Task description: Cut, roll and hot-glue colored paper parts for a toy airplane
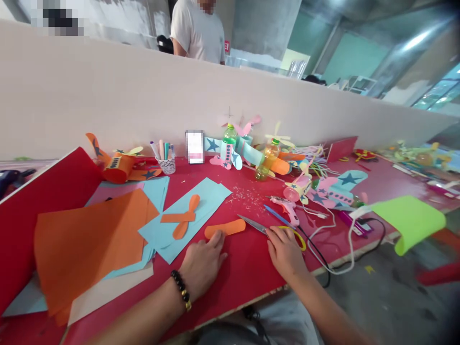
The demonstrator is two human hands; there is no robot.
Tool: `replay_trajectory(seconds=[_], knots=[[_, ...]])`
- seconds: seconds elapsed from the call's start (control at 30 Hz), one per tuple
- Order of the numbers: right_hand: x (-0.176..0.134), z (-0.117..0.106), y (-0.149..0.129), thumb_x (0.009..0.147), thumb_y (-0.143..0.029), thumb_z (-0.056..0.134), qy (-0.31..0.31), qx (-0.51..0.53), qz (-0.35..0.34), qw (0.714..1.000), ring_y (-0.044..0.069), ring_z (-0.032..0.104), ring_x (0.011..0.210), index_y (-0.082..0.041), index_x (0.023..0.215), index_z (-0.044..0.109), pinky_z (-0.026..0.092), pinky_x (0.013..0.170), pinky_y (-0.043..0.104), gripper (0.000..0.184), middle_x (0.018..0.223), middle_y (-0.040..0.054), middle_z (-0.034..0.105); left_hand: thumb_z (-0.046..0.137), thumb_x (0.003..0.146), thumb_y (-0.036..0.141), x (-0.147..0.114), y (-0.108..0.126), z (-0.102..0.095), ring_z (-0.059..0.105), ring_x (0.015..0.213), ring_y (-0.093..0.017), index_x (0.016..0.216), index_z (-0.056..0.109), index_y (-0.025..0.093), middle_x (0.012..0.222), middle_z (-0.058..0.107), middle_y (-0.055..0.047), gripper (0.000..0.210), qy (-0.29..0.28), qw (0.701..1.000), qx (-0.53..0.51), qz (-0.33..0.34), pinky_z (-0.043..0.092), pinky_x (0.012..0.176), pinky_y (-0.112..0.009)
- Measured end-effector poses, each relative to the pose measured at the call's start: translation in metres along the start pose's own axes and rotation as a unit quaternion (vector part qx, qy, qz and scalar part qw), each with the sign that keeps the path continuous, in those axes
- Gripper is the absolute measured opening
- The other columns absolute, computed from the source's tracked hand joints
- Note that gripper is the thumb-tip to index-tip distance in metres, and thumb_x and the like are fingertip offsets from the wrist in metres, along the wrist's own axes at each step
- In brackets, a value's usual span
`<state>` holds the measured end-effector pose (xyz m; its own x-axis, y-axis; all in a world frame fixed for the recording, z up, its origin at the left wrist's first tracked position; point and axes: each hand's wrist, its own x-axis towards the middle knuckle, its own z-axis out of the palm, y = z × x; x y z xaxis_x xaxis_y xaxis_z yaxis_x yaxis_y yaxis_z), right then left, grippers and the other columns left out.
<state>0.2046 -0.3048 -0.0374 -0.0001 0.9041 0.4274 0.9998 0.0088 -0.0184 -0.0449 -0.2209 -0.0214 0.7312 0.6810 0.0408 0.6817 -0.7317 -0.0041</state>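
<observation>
Red surface point(247, 282): orange sheets point(89, 235) at left appear uncut. Left hand point(204, 261): released, fingertips on the orange strip point(232, 227), near centre. Right hand point(287, 254): over scissors point(253, 224); grip cannot be confirmed. Glue gun point(288, 209) on the far side limits clearance. Smaller orange pieces point(183, 218), cut, lie on blue paper point(208, 192).

This looks like a craft workshop, with its red worktable point(247, 275), glue gun point(288, 209), scissors point(254, 224) and orange paper point(89, 235)
</observation>
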Motion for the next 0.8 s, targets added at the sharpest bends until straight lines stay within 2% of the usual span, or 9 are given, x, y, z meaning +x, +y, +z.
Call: replay_trajectory(seconds=[0.17, 0.27, 0.3, 0.37, 0.47, 0.57, 0.67, 0.73, 0.8], knots=[[0.027, 0.008, -0.004, 0.084, -0.015, 0.045, 0.009, -0.003, 0.003, 1.0, 0.026, 0.052, 0.093, -0.014, 0.107, 0.063, 0.045, 0.079, 0.041, 0.029, 0.104, 0.0131, 0.063, 0.04, 0.088, 0.031, -0.001, 0.0, -0.003, 0.055, 0.082, -0.021, 0.123, 0.047, 0.019, 0.122, 0.052, -0.01, 0.038, 0.049, 0.999, -0.006, 0.011, 0.046, 0.068, -0.034], [0.043, 0.003, 0.015, 0.086, -0.022, 0.046, 0.026, 0.027, 0.012, 0.999, 0.025, 0.055, 0.092, -0.016, 0.104, 0.064, 0.045, 0.079, 0.039, 0.026, 0.102, 0.012, 0.064, 0.041, 0.088, 0.032, -0.001, -0.001, -0.005, 0.048, 0.1, -0.026, 0.12, 0.049, 0.018, 0.12, 0.053, -0.009, 0.036, 0.079, 0.996, -0.025, 0.031, 0.043, 0.081, -0.039], [0.047, 0.0, 0.028, 0.086, -0.025, 0.046, 0.037, 0.03, 0.038, 0.998, 0.025, 0.056, 0.091, -0.016, 0.101, 0.065, 0.044, 0.078, 0.038, 0.025, 0.1, 0.0122, 0.065, 0.041, 0.088, 0.031, -0.001, -0.002, -0.005, 0.045, 0.105, -0.026, 0.12, 0.049, 0.019, 0.12, 0.052, -0.008, 0.036, 0.083, 0.995, -0.034, 0.039, 0.041, 0.086, -0.04], [0.054, -0.005, 0.058, 0.084, -0.031, 0.048, 0.024, -0.008, 0.149, 0.988, 0.026, 0.059, 0.086, -0.015, 0.091, 0.066, 0.044, 0.074, 0.038, 0.025, 0.088, 0.0135, 0.067, 0.041, 0.088, 0.03, -0.002, -0.003, -0.005, 0.041, 0.112, -0.026, 0.122, 0.048, 0.019, 0.12, 0.052, -0.008, 0.036, 0.089, 0.994, -0.052, 0.047, 0.038, 0.091, -0.041], [0.063, -0.006, 0.102, 0.074, -0.041, 0.057, -0.107, 0.009, 0.318, 0.942, 0.027, 0.062, 0.073, -0.014, 0.075, 0.067, 0.043, 0.064, 0.035, 0.029, 0.071, 0.0139, 0.066, 0.042, 0.088, 0.031, -0.002, -0.005, -0.004, 0.041, 0.112, -0.025, 0.122, 0.047, 0.02, 0.118, 0.052, -0.008, 0.036, 0.088, 0.993, -0.07, 0.045, 0.036, 0.093, -0.041], [0.068, -0.001, 0.126, 0.064, -0.034, 0.065, -0.17, 0.095, 0.366, 0.91, 0.022, 0.061, 0.06, -0.016, 0.057, 0.063, 0.04, 0.056, 0.029, 0.019, 0.053, 0.0075, 0.062, 0.043, 0.088, 0.033, -0.002, -0.006, -0.005, 0.044, 0.106, -0.024, 0.122, 0.047, 0.02, 0.115, 0.053, -0.008, 0.037, 0.081, 0.992, -0.083, 0.045, 0.037, 0.091, -0.04], [0.066, 0.002, 0.13, 0.064, -0.031, 0.063, -0.174, 0.144, 0.371, 0.901, 0.019, 0.059, 0.052, -0.015, 0.057, 0.062, 0.04, 0.05, 0.027, 0.018, 0.05, 0.0053, 0.06, 0.044, 0.087, 0.033, -0.002, -0.006, -0.005, 0.044, 0.105, -0.023, 0.122, 0.046, 0.02, 0.114, 0.052, -0.008, 0.037, 0.081, 0.991, -0.094, 0.042, 0.037, 0.091, -0.039], [0.061, -0.003, 0.125, 0.065, -0.031, 0.062, -0.14, 0.242, 0.389, 0.878, 0.018, 0.06, 0.054, -0.014, 0.068, 0.062, 0.043, 0.049, 0.026, 0.016, 0.057, 0.0053, 0.063, 0.045, 0.087, 0.033, -0.003, -0.007, -0.004, 0.044, 0.106, -0.023, 0.122, 0.046, 0.019, 0.114, 0.052, -0.007, 0.038, 0.078, 0.991, -0.1, 0.04, 0.037, 0.092, -0.039], [0.053, -0.014, 0.116, 0.059, -0.027, 0.068, -0.066, 0.42, 0.412, 0.806, 0.017, 0.06, 0.057, -0.016, 0.077, 0.062, 0.045, 0.051, 0.026, 0.022, 0.065, 0.0039, 0.063, 0.046, 0.087, 0.033, -0.003, -0.008, -0.004, 0.044, 0.105, -0.023, 0.121, 0.046, 0.019, 0.114, 0.052, -0.007, 0.037, 0.074, 0.991, -0.105, 0.04, 0.036, 0.092, -0.039]])
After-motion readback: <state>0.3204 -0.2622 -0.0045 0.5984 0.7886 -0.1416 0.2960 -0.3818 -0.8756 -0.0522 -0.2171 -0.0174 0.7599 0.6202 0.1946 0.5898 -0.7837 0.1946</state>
